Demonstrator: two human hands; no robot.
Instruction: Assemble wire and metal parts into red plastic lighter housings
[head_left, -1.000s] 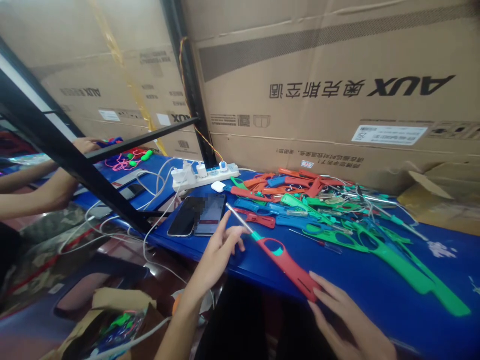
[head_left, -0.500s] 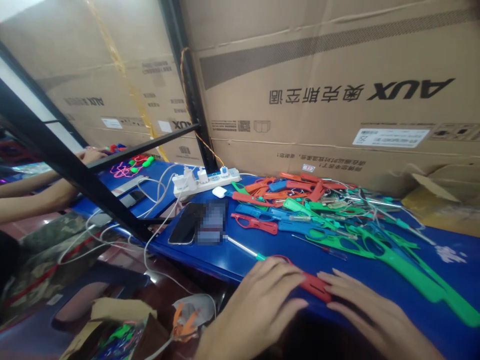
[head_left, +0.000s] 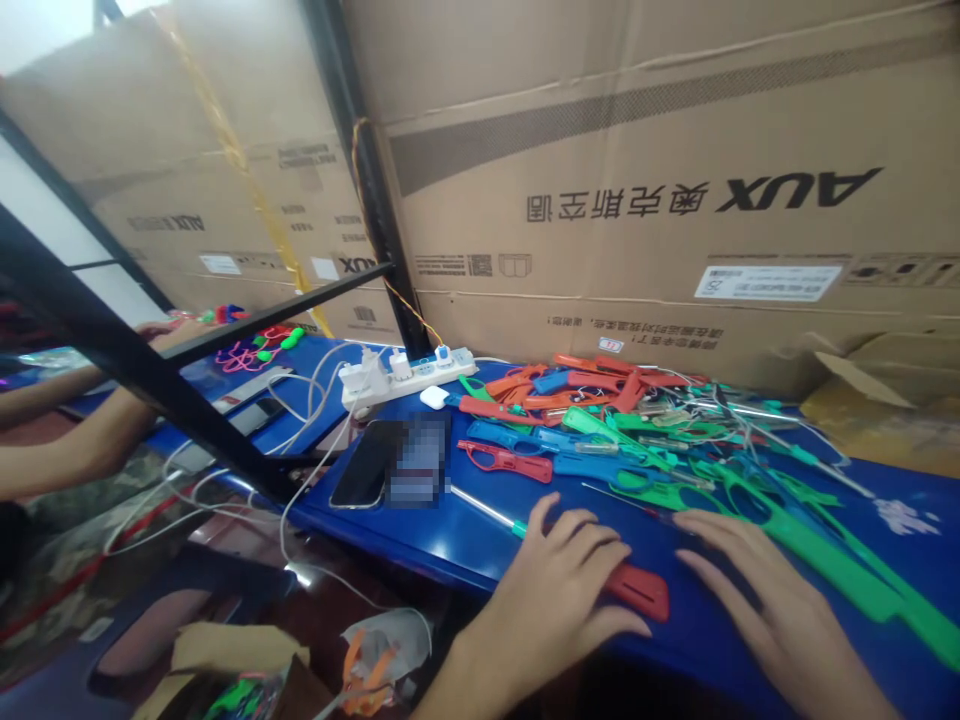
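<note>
- Since half a second ago, the right hand [head_left: 765,590] has left the lighter [head_left: 641,592] for the screwdriver [head_left: 622,498]; the left hand [head_left: 574,570] has stayed.
- Left hand: closed over the lighter's red handle, thumb on the near side, fingers across the top.
- Right hand: open, finger and thumb parted, fingertips at the screwdriver's handle; whether they touch it, I cannot tell.
- Lighter: at the near side of the table [head_left: 480,545], its metal rod pointing left and away, tip just beside the lit phone [head_left: 418,460].
- Beyond: a pile of lighters [head_left: 592,463], red, orange, blue and green.
- Left of the pile: a dark phone [head_left: 371,462], with the power strip [head_left: 409,378] behind.
- Farther: a cardboard box [head_left: 637,130], a black post [head_left: 360,180], a co-worker's arm [head_left: 75,455].
</note>
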